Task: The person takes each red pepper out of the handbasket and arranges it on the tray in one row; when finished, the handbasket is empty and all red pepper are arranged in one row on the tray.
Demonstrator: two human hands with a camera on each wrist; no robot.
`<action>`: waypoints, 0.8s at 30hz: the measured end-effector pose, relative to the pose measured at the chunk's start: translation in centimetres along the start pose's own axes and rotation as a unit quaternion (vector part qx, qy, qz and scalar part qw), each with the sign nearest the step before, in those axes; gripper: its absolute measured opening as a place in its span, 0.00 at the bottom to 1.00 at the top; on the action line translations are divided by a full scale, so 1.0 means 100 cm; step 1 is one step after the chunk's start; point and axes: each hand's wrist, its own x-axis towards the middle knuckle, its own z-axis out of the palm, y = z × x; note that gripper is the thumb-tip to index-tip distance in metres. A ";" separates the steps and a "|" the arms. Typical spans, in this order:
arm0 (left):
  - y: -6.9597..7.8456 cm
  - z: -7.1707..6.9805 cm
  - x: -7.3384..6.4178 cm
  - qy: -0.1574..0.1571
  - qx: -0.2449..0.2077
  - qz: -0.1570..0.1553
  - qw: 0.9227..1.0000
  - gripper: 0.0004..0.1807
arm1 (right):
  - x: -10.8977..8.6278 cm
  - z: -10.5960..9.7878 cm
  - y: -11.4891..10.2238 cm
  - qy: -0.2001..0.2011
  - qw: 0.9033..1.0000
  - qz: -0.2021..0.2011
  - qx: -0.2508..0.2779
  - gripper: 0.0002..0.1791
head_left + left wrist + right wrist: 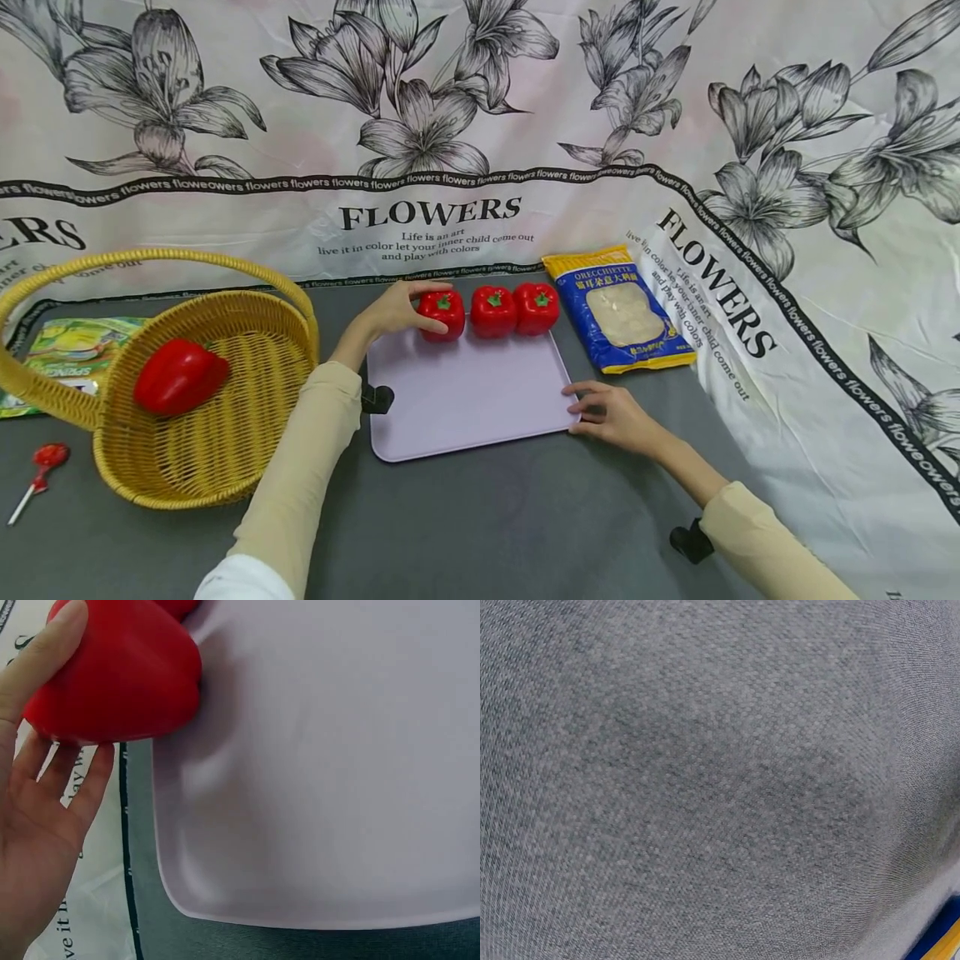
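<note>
left hand (390,317): thumb and fingers gripping one red pepper (442,312), stem up, at the far left of the tray; contact beneath it, cannot tell. right hand (618,417): fingertips at the right edge of the lilac tray (465,408), near its close corner; pinching or merely resting, cannot tell. handling note, by judgement: best kept upright, clear of its neighbours, with light pressure, the tray steadied from the right. two further peppers (493,312), side by side along the far edge. beyond: one blue-and-yellow pasta bag (622,308), right; one wicker basket (251,400), left, holding a larger red pepper (180,377); one lollipop (51,455) on the grey tabletop (487,525).
</note>
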 end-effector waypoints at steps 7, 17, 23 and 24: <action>0.000 0.002 0.003 0.005 0.008 -0.004 1.000 0.40 | 0.001 -0.002 0.000 -0.003 1.000 0.011 0.001 0.11; 0.003 -0.003 0.000 -0.023 0.041 0.010 0.999 0.41 | 0.002 -0.002 0.000 -0.008 1.000 0.017 0.008 0.11; 0.002 -0.007 -0.003 -0.053 0.014 0.023 0.998 0.42 | 0.002 -0.002 0.002 -0.011 0.999 0.029 0.013 0.11; 0.002 -0.007 -0.003 -0.058 0.013 0.027 0.998 0.42 | 0.002 -0.002 0.003 -0.012 0.999 0.029 0.014 0.11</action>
